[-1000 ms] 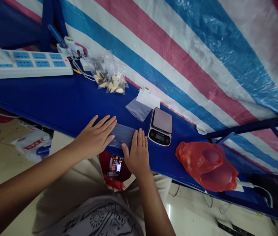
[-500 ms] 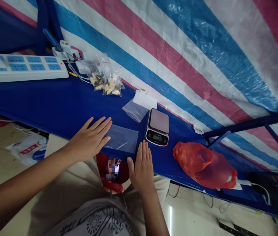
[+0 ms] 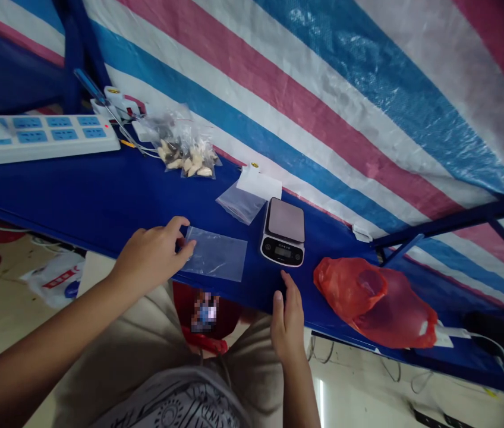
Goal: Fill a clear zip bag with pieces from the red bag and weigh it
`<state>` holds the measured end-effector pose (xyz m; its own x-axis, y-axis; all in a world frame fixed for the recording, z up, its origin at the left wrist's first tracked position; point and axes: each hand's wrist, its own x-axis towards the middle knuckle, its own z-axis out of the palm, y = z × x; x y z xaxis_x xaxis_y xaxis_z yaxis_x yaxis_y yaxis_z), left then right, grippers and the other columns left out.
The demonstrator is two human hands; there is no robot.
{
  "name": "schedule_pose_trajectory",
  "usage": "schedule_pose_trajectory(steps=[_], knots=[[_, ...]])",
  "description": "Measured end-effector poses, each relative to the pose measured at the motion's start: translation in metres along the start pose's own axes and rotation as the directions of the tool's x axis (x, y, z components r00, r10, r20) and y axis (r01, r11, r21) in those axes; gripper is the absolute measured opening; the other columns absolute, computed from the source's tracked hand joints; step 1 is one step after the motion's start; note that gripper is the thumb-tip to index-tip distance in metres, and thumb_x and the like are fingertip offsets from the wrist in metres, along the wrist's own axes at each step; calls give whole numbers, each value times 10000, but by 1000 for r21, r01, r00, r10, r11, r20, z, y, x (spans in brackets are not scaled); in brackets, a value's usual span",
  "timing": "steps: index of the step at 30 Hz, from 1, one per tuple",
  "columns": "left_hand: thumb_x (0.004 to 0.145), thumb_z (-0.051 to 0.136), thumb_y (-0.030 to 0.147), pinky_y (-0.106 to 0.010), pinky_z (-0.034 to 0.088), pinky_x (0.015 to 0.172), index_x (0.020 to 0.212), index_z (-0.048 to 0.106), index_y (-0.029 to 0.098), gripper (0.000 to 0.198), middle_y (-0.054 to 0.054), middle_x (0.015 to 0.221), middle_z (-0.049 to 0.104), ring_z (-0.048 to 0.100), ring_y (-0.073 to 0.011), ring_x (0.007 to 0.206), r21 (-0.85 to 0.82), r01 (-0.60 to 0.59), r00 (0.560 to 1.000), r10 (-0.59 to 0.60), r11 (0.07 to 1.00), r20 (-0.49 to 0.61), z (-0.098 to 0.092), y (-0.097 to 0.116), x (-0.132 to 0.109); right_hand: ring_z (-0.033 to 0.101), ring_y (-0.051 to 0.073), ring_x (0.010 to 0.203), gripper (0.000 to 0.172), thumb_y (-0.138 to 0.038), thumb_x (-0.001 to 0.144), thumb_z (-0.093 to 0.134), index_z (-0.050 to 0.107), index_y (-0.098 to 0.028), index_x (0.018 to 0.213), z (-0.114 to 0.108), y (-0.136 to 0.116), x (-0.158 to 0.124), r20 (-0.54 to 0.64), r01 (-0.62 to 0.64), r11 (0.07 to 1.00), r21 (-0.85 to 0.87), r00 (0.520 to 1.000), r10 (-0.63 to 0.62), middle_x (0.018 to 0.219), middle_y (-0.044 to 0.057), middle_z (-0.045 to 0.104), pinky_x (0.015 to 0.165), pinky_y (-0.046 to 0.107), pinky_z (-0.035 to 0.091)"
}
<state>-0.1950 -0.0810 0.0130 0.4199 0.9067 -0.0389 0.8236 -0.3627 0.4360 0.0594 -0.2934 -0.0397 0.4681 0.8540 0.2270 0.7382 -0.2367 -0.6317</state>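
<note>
Well, we're facing a tarp (image 3: 323, 101) striped blue, pink and white, and leaning over a blue table (image 3: 100, 196). A power strip (image 3: 42, 135) is lying at the far left, its labels too small for us to read. A red plastic bag (image 3: 374, 303) is sitting at the right, beside a digital scale (image 3: 282, 233) whose small print and display are also unreadable. A clear bag (image 3: 214, 254) is lying flat on the table, just left of the scale. Our left hand (image 3: 151, 255) is curling its fingers (image 3: 179, 235) against that bag's left edge, though we can't tell whether they're pinching it. Our right hand (image 3: 286, 318) is staying open, fingers together and empty, just below the scale. Two small bags of pale pieces (image 3: 185, 153) are lying farther off.
</note>
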Motion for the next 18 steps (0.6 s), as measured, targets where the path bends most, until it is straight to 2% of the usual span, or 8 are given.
schedule_pose_trajectory(steps=[5, 10, 12, 15, 18], knots=[[913, 528, 492, -380, 494, 740, 1208, 622, 255, 390, -37, 975, 781, 699, -248, 786, -189, -13, 999, 6, 982, -37, 1, -6, 6, 491, 279, 1462, 518, -435, 1104, 377, 476, -170, 1538, 1, 1, 1, -16, 8, 1000, 6, 1000, -8, 1547, 164, 556, 1193, 560, 408], [854, 666, 563, -348, 534, 777, 1074, 711, 275, 365, -8, 910, 776, 684, -203, 770, -370, -115, 973, 31, 922, -227, -6, -8, 24, 491, 277, 1459, 485, -401, 1108, 373, 499, -175, 1519, 4, 2, 1, -34, 48, 999, -20, 998, -49, 1538, 155, 566, 1192, 566, 407], [812, 715, 589, -354, 544, 785, 1017, 727, 273, 377, -14, 903, 777, 703, -216, 812, -467, -130, 963, -1, 875, -269, -8, -5, 43, 484, 273, 1464, 474, -380, 1110, 372, 508, -170, 1513, 5, 3, 1, -42, 73, 997, -31, 996, -75, 1536, 153, 569, 1197, 566, 403], [764, 764, 565, -366, 547, 803, 958, 718, 258, 366, -2, 862, 769, 701, -213, 827, -576, -96, 962, -73, 812, -263, -12, 5, 85, 492, 269, 1458, 462, -363, 1111, 379, 526, -162, 1501, 7, 3, 2, -56, 97, 994, -45, 994, -99, 1520, 153, 584, 1197, 563, 407], [784, 752, 483, -353, 528, 839, 940, 698, 225, 306, 39, 788, 729, 648, -157, 793, -515, -69, 960, -84, 854, -268, -18, 21, 129, 500, 268, 1453, 453, -356, 1111, 380, 556, -158, 1478, 8, 2, 3, -66, 107, 993, -52, 992, -111, 1507, 152, 597, 1195, 560, 413]])
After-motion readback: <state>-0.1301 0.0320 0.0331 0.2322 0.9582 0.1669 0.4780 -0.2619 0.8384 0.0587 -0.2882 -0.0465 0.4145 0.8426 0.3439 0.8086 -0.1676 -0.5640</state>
